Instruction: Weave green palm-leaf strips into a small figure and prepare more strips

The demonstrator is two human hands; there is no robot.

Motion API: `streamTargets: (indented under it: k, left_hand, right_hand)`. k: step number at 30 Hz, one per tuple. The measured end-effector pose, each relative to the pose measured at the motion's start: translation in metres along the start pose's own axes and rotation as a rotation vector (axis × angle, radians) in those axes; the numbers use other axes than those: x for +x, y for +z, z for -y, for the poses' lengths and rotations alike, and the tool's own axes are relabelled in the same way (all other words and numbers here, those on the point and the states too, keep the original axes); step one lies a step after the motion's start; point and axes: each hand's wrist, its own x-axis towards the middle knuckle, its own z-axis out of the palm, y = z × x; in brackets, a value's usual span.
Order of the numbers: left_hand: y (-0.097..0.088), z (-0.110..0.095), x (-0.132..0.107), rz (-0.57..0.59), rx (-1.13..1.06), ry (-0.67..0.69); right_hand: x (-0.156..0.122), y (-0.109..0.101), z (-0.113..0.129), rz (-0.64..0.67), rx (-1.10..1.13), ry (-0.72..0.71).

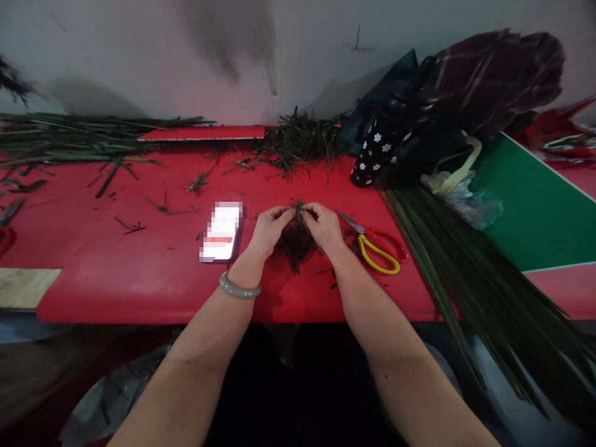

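My left hand [272, 228] and my right hand [322, 225] meet over the middle of the red table [139, 279]. Between their pinched fingertips is a small piece woven from green leaf strips [298, 210], its short ends sticking up. Its exact shape is too small to make out. Dark leaf scraps [295, 248] lie beneath both hands. Right of my right hand rest scissors [367, 239] with one red and one yellow handle loop, blades partly apart. A phone [222, 231] with a lit, blurred screen lies left of my left hand.
Long green leaves [475, 273] stretch over the table's right front edge. A flowered black tumbler [377, 152] stands at the back right, near a crumpled plastic bag [479, 198]. Cut stalks [69, 136] and a heap of trimmings [307, 139] line the wall.
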Motion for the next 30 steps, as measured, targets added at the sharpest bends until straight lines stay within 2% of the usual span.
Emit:
streamTargets:
  k: [7, 11, 18, 25, 30]
  left_hand:
    - [0.0, -0.0002, 0.0019, -0.017, -0.103, -0.044]
    - [-0.0029, 0.0014, 0.0047, -0.007, -0.177, -0.095]
    - [-0.0048, 0.002, 0.0087, -0.006, -0.216, -0.105]
    - [-0.0003, -0.001, 0.0089, 0.012, -0.237, -0.112]
    - [0.0022, -0.0033, 0.0073, 0.074, -0.213, -0.131]
  right_hand:
    - [-0.0017, 0.0024, 0.0002, 0.022, -0.087, -0.066]
    - [-0.0006, 0.0047, -0.0018, 0.014, -0.029, -0.023]
    - [0.0019, 0.0029, 0.0021, 0.063, 0.004, 0.053]
    - [0.0006, 0.0015, 0.0024, 0.021, 0.097, 0.03]
    - [0.0009, 0.0028, -0.0003, -0.031, 0.089, 0.019]
